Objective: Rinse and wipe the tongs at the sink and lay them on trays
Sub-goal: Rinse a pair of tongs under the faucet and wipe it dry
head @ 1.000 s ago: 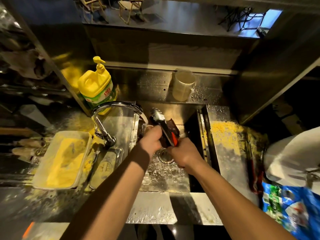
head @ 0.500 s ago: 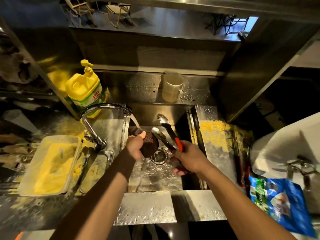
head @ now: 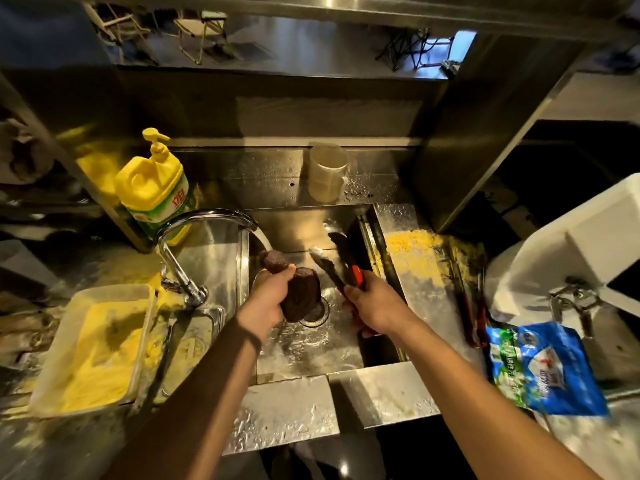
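Gripping tongs (head: 341, 263) in right hand (head: 375, 306), squeezing dark sponge (head: 298, 289) in left hand (head: 266, 299). Possibly slipping (wet handles) into sink (head: 311, 344).

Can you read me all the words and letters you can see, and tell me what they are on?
Yellow soap bottle: red characters on its label, too blurred to read.
Blue and green bag: white print on it, too small and blurred to read.
Tongs, sink, tap, cup, tub of yellow crumbs: no writing shows.

Red characters on the yellow detergent bottle (head: 156, 192) are unreadable.
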### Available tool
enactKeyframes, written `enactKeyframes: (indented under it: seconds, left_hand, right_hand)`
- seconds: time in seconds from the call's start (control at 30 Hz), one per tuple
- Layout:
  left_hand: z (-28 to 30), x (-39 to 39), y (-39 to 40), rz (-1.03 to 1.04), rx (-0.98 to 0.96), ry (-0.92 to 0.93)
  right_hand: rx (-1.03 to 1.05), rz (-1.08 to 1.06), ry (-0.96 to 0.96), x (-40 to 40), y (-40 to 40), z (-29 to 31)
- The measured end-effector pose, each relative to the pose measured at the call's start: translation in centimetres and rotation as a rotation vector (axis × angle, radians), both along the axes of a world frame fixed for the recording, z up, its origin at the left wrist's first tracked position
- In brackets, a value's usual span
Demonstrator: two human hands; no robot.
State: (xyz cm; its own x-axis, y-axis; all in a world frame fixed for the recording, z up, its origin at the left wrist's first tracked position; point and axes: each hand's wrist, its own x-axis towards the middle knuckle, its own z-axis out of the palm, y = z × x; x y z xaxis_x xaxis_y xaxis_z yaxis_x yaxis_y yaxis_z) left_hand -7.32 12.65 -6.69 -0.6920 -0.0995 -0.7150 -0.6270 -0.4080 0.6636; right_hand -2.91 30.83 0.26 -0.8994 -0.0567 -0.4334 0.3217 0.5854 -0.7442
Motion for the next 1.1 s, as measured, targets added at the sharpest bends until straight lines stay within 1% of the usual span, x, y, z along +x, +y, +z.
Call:
enactKeyframes:
  seconds: [0.1,0.23,0.33,0.4,0.47,0.53,0.7,0.73,0.83,0.9,1.0,1.1]
  left_hand:
    - [1.1,0.4,1.5,-0.019,0.008,0.046]
    - [3.0,0.7,5.4,-0.097,0.012,0.123]
    - [5.0,1.3,10.2,-0.223,0.035,0.161]
    - [6.2,1.9,13.9,-0.31,0.035,0.19]
    - [6.7,2.3,15.9,-0.346,0.021,0.206]
    - [7.8,3.9,20.0,-0.435,0.023,0.222]
    - [9.3,9.0,29.1,-0.632,0.051,0.284]
    - [9.3,9.7,30.2,-0.657,0.054,0.301]
    - [9.8,13.8,36.8,-0.783,0.067,0.329]
    - [10.0,16.5,40.7,-0.851,0.104,0.341]
    - [10.4,21.0,46.8,-0.967,0.165,0.302]
    - [11.3,25.3,52.0,-1.072,0.207,0.261]
  right_hand:
    - [-0.005,-0.065,0.03,0.8,1.0,0.2]
    - [-0.08,-0.169,0.043,2.4,3.6,1.2]
    - [-0.1,-0.3,0.071,4.3,7.3,2.2]
    - [-0.053,-0.372,0.103,5.8,10.5,3.0]
    - [-0.055,-0.405,0.112,6.7,12.1,3.4]
    - [-0.077,-0.489,0.139,9.1,15.5,4.0]
    - [-0.045,-0.624,0.23,15.9,22.7,5.4]
    - [-0.056,-0.659,0.22,16.9,23.5,5.6]
    - [-0.14,-0.81,0.167,22.2,28.6,6.4]
    - [-0.132,-0.88,0.138,25.0,31.7,6.8]
    - [-0.116,-0.985,0.132,29.9,36.6,7.2]
    - [-0.191,-1.143,0.188,34.8,40.4,8.1]
